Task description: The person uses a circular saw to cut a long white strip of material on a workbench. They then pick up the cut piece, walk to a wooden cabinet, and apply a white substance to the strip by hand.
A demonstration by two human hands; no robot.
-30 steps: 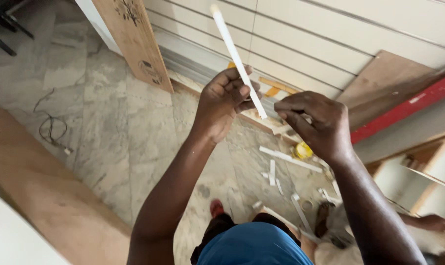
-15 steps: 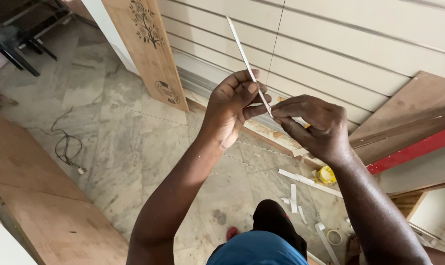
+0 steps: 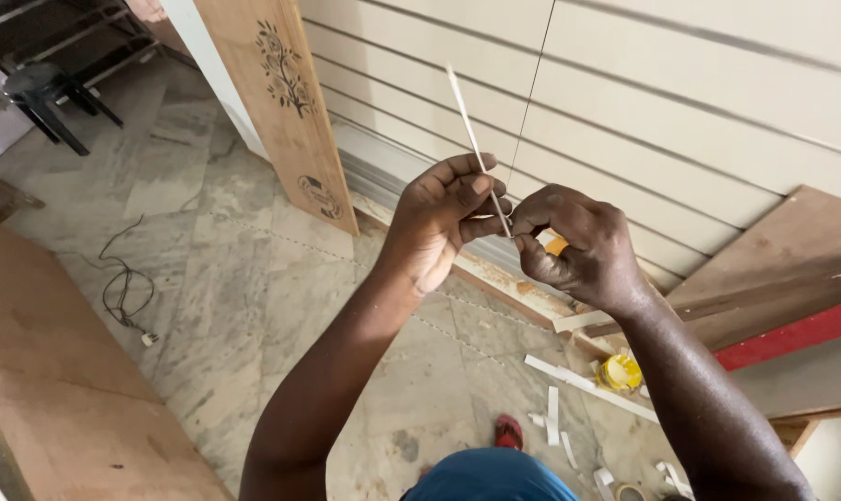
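A thin white strip [image 3: 469, 130] rises up and to the left from between my two hands, seen edge-on in front of a grooved white wall panel [image 3: 680, 102]. My left hand [image 3: 436, 221] pinches the strip near its lower end with thumb and fingers. My right hand [image 3: 576, 246] is closed just to the right of it, fingertips meeting the strip's lower end and touching my left hand. An orange bit [image 3: 556, 245] shows behind my right hand; what it is cannot be told.
A wooden board with a dark floral print [image 3: 286, 102] leans on the wall. A plywood sheet [image 3: 58, 390] lies at lower left. A cable [image 3: 123, 292], white offcuts [image 3: 578, 380] and a yellow can [image 3: 619, 372] lie on the marble floor. Wooden and red boards [image 3: 792, 297] lean at right.
My view has shifted, so my hands sit lower in frame. The strip has turned from showing its flat face to edge-on. My right hand has closed in against my left.
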